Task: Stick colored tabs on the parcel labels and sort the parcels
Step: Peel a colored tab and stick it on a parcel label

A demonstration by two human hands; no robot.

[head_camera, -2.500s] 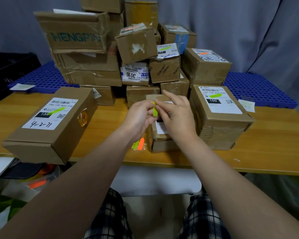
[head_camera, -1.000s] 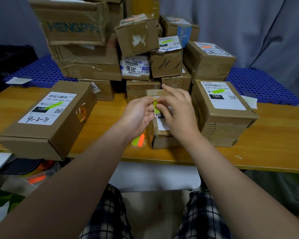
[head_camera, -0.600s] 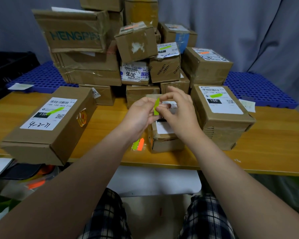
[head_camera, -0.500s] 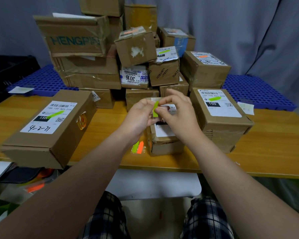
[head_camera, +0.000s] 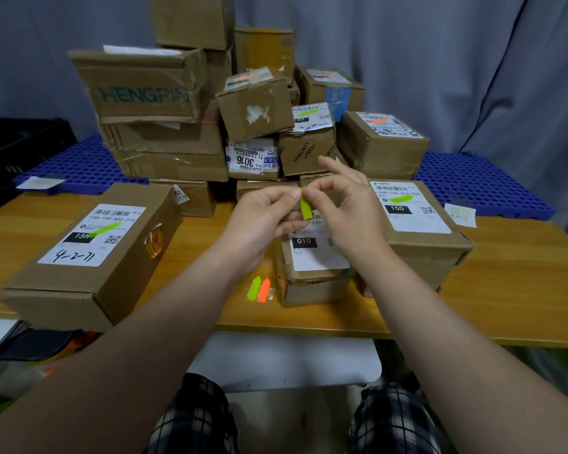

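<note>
1. The wooden table [head_camera: 512, 290] carries the work; behind it a blue pallet [head_camera: 473, 178] bears a pile of parcels [head_camera: 164, 142], several with a green or orange tab on the label.
2. The left parcel [head_camera: 89, 276] lies near the front edge, sealed, with a green tab across its label. Contents not visible.
3. The right parcel [head_camera: 420, 253], marked 150, is sealed and likewise tabbed green. Contents not visible.
4. The middle parcel [head_camera: 312, 286], just beside the right one, is taped shut. The visible part of its white label [head_camera: 318, 260], marked 010, carries no tab; my hands hide the upper part.
5. My left hand [head_camera: 263, 221] and right hand [head_camera: 348, 217] meet above that label, thumb and forefinger of each pinching one tab at its upper end. My right hand's other fingers are spread clear.
6. The tab sheet [head_camera: 259, 289], green and orange, lies flat on the table just left of the middle parcel.
7. The green tab [head_camera: 306, 208] hangs point-down between my fingertips, not touching the label.
8. Recommendation: release one pinch, lower the free end onto the label, keep off the barcode and the 010 block, and press along its length.
</note>
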